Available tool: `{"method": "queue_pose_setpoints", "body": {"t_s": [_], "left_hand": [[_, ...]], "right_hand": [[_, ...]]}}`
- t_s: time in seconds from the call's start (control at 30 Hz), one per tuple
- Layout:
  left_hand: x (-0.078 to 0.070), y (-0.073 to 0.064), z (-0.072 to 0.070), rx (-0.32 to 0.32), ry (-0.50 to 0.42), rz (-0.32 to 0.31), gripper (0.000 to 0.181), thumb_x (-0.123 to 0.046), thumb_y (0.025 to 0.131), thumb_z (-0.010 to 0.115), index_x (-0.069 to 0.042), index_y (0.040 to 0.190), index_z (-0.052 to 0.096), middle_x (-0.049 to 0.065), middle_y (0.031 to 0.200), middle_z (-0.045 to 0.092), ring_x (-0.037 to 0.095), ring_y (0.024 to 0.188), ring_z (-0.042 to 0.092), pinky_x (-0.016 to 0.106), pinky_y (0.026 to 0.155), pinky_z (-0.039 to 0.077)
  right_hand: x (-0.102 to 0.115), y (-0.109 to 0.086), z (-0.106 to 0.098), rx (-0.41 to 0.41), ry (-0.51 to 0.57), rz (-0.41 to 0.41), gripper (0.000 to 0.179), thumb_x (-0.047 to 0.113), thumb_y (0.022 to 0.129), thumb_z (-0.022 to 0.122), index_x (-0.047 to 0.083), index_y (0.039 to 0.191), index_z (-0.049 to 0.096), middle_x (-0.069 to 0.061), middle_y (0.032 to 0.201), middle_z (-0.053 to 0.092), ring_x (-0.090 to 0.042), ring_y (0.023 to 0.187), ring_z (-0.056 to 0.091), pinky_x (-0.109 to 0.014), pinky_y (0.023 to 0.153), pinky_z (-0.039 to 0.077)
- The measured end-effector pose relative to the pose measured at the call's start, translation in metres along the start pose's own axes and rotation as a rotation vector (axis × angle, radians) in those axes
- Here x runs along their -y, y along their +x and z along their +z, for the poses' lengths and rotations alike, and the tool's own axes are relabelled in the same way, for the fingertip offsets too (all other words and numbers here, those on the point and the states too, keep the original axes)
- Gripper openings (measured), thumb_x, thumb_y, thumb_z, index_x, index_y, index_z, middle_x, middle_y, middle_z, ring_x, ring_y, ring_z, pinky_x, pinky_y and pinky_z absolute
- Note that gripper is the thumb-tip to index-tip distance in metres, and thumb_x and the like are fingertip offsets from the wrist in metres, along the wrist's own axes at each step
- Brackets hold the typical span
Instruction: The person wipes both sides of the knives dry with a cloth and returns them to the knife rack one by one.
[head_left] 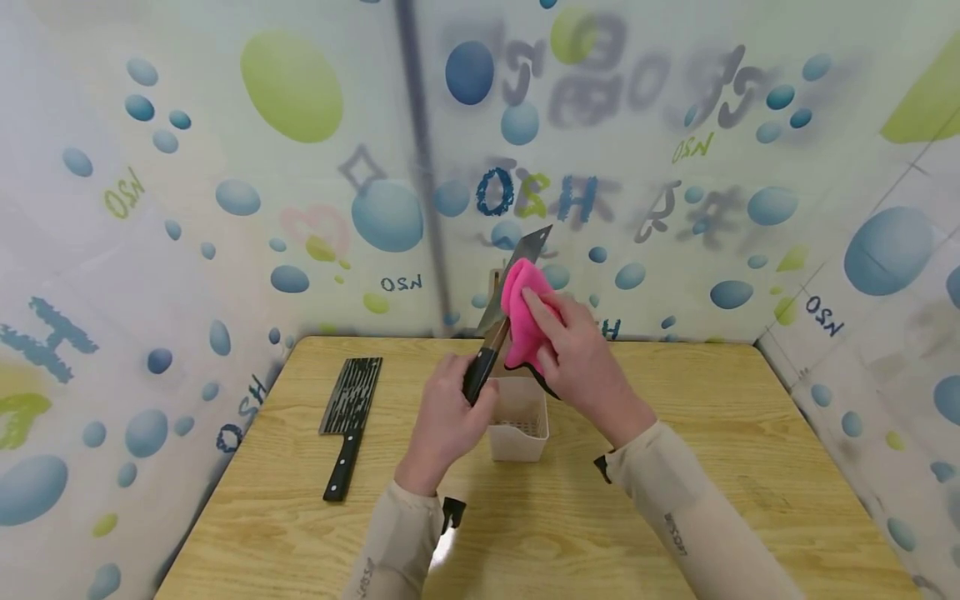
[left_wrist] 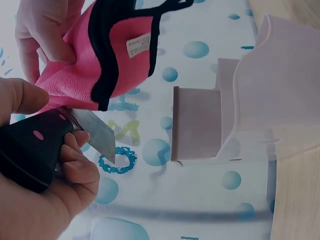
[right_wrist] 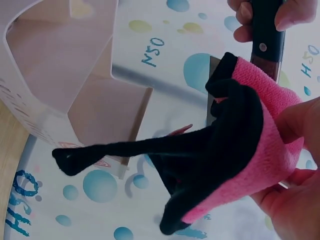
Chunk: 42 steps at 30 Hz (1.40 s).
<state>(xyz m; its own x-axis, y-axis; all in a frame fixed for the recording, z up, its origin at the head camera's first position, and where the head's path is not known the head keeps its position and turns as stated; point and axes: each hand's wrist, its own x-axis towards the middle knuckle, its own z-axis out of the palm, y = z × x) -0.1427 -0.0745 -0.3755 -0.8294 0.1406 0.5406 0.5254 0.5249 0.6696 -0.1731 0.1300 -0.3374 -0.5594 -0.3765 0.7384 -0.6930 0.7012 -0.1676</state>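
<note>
My left hand grips the black riveted handle of a cleaver, its blade tilted up and to the right above the table. With my right hand I hold a pink cloth against the blade, covering part of it. The left wrist view shows the cloth's black trim, a hanging loop and a small white label. In the right wrist view the fingers pinch the bunched cloth close to the handle. Much of the blade is hidden behind the cloth.
A second cleaver with a black, streaked blade lies on the wooden table at left. Below my hands stands a pale plastic holder with a perforated bottom. A patterned wall covering rises behind the table.
</note>
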Motion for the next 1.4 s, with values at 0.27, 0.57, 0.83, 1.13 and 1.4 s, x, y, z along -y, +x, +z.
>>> {"method": "queue_pose_setpoints", "body": {"t_s": [0.27, 0.57, 0.83, 1.13, 1.4], "left_hand": [[0.004, -0.001, -0.006, 0.016, 0.009, 0.033, 0.025, -0.010, 0.095, 0.066, 0.006, 0.114, 0.066, 0.014, 0.097, 0.059, 0.019, 0.074, 0.051, 0.030, 0.060, 0.046], [0.008, -0.003, -0.007, -0.017, 0.037, 0.058, 0.029, -0.006, 0.091, 0.074, 0.006, 0.117, 0.069, 0.016, 0.099, 0.066, 0.023, 0.075, 0.057, 0.032, 0.062, 0.049], [0.009, -0.002, -0.003, -0.034, 0.075, 0.058, 0.031, -0.004, 0.088, 0.077, 0.005, 0.117, 0.070, 0.015, 0.097, 0.064, 0.024, 0.074, 0.057, 0.033, 0.062, 0.049], [0.006, -0.003, -0.004, -0.039, 0.140, 0.016, 0.032, 0.000, 0.084, 0.079, 0.005, 0.114, 0.071, 0.014, 0.097, 0.064, 0.025, 0.076, 0.058, 0.036, 0.065, 0.050], [0.008, -0.004, -0.001, -0.047, 0.157, 0.019, 0.030, 0.001, 0.084, 0.080, 0.006, 0.113, 0.072, 0.014, 0.095, 0.063, 0.025, 0.076, 0.059, 0.035, 0.065, 0.051]], "right_hand": [[0.003, 0.003, 0.001, 0.026, -0.028, -0.029, 0.063, -0.006, 0.088, 0.069, 0.003, 0.148, 0.054, -0.026, 0.130, 0.057, -0.043, 0.117, 0.056, -0.052, 0.097, 0.053], [0.006, 0.003, 0.003, 0.125, -0.082, -0.035, 0.060, -0.007, 0.087, 0.067, 0.004, 0.145, 0.058, -0.023, 0.121, 0.058, -0.038, 0.106, 0.057, -0.051, 0.097, 0.050], [0.012, 0.000, 0.005, 0.202, -0.129, -0.016, 0.056, -0.006, 0.088, 0.072, 0.009, 0.141, 0.064, -0.021, 0.121, 0.061, -0.038, 0.100, 0.056, -0.044, 0.085, 0.056], [0.020, -0.005, 0.008, 0.238, -0.162, -0.059, 0.057, 0.000, 0.084, 0.082, 0.014, 0.137, 0.067, -0.020, 0.121, 0.064, -0.038, 0.105, 0.058, -0.041, 0.084, 0.058], [0.032, -0.009, 0.012, 0.291, -0.207, -0.120, 0.068, 0.016, 0.076, 0.093, 0.016, 0.139, 0.066, -0.017, 0.121, 0.064, -0.038, 0.114, 0.059, -0.041, 0.090, 0.059]]}}
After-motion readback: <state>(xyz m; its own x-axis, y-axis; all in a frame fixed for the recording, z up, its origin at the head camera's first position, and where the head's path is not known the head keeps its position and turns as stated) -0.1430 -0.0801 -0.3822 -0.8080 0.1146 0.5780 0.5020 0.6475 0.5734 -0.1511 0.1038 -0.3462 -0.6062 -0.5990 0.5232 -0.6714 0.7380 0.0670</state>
